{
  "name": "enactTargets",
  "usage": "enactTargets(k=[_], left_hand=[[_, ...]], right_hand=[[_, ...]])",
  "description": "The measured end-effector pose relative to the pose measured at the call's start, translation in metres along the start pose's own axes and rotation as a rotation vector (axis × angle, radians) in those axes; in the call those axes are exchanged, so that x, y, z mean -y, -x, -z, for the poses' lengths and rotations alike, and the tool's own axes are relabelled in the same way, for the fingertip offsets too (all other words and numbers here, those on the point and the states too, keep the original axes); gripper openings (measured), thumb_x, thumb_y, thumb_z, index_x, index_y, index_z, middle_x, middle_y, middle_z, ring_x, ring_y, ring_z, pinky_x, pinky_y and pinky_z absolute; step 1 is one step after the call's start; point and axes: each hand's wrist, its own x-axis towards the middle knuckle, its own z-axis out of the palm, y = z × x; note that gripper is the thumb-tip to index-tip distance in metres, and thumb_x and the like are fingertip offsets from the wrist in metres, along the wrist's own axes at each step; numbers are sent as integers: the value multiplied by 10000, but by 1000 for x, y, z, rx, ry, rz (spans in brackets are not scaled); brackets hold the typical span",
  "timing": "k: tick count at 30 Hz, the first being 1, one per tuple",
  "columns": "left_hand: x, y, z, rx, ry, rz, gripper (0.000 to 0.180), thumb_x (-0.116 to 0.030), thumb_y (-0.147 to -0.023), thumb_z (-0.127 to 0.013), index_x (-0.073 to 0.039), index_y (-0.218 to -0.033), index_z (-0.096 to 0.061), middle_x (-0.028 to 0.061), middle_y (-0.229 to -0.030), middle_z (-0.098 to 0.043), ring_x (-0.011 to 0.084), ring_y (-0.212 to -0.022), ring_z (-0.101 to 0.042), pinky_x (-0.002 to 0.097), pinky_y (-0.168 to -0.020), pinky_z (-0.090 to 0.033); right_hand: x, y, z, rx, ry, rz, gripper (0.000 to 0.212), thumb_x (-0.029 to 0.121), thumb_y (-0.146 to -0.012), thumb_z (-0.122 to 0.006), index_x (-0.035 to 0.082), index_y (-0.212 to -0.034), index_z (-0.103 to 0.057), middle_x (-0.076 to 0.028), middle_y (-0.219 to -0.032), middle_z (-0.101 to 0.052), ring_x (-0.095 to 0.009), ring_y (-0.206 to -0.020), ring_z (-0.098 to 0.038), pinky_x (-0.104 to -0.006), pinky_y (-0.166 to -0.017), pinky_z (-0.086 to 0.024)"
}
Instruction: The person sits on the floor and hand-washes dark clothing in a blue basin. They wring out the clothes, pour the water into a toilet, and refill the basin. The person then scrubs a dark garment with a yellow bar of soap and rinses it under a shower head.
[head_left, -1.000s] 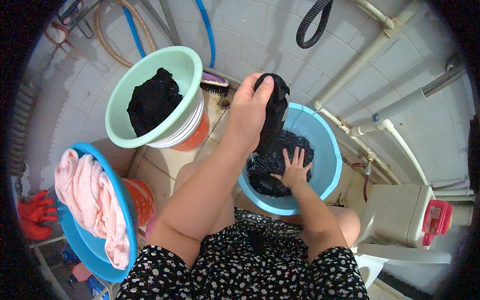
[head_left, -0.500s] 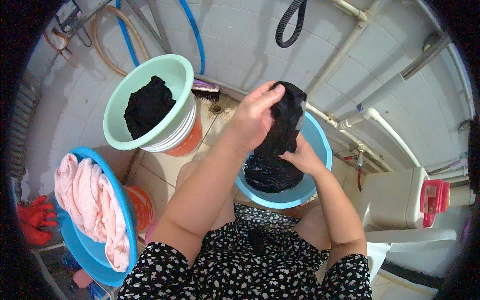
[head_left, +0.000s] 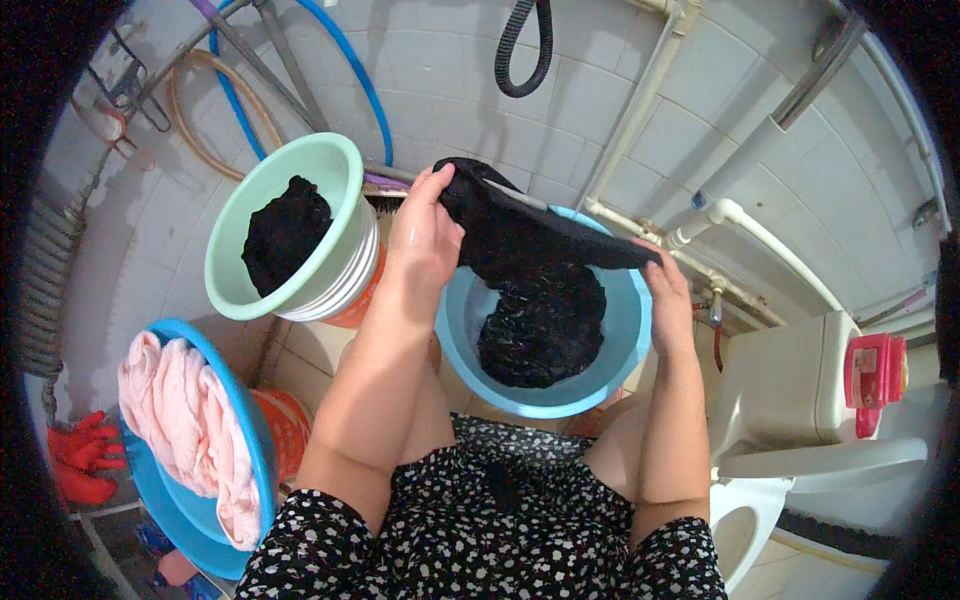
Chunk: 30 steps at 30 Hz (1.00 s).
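Both my hands hold a wet black garment (head_left: 525,237) stretched between them over a light blue basin (head_left: 627,345). My left hand (head_left: 427,225) is closed on its upper left end, thumb on top. At the right end my right hand (head_left: 670,290) pinches a corner. The garment's lower part hangs down into dark cloth (head_left: 545,325) in the basin; I cannot tell whether it is all one piece. A pale strip shows along the garment's upper edge. To the left, a mint green basin (head_left: 343,190) holds another black cloth (head_left: 288,235) and rests on a white and orange bucket (head_left: 335,290).
A blue basin (head_left: 195,530) with a pink towel (head_left: 190,425) leans at the lower left, near red rubber gloves (head_left: 85,455). A toilet (head_left: 775,400) with a red container (head_left: 872,378) on its tank stands right. Pipes (head_left: 640,120) and a black hose (head_left: 522,50) line the tiled wall.
My hands have moved apart, left hand leftward and right hand to the right, so the bunched garment is now spread sideways above the basin. The view has shifted slightly.
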Motion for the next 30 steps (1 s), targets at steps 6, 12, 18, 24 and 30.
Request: enactTargets(k=[6,12,18,24,30], left_hand=[[9,-1,1,138,-99,-16,177,-172,-887,-511,-76,-1035,-511,54,-969,-604,200,-935,-570,343,-829,-444],[21,-2,1,106,-234,-56,180,-178,-904,-506,-77,-1053,-517,41,-926,-592,174,-908,-564,331,-831,-434],[29,9,-3,282,-395,44,181,-176,-921,-481,-68,-1060,-526,30,-935,-606,153,-880,-583,308,-776,-468],[24,13,-5,476,85,218,243,-237,-958,-405,-63,-1056,-545,70,-1008,-620,211,-953,-592,367,-838,-472],[15,17,-7,500,339,234,278,-257,-943,-419,-55,-1041,-584,94,-1054,-631,254,-1012,-580,433,-910,-437]], right_hand=[[3,-6,3,-43,-386,-236,253,48,-848,-438,53,-1027,-617,-45,-1006,-609,-146,-927,-546,-283,-852,-419],[10,-1,10,534,54,27,178,-34,-726,-499,12,-822,-641,-60,-960,-607,-170,-949,-549,-302,-892,-411],[-11,10,-36,309,-6,-61,360,66,-836,-588,38,-1188,-516,-66,-1045,-589,-139,-895,-561,-289,-849,-450],[-56,3,-48,271,298,-145,528,124,-862,-567,32,-1343,-369,-143,-1167,-539,-214,-1014,-543,-332,-907,-428],[-69,-4,-63,238,-40,-658,402,243,-884,-568,10,-1204,-498,-97,-1008,-598,-170,-899,-572,-291,-815,-456]])
